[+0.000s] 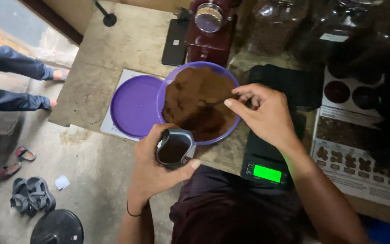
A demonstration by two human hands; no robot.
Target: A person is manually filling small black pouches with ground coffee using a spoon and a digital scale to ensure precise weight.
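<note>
Left hand (pixel 152 169) wraps a small dark cup (pixel 174 148) just below the purple bowl (pixel 168 90) of brown grounds (pixel 197 101) — right hand (pixel 265 113) fingers pinch a spoon (pixel 217 103), handle pointing right.

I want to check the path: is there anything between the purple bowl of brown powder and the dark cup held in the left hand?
Nothing visible. The dark cup sits right at the purple bowl rim, its opening uncovered.
</note>
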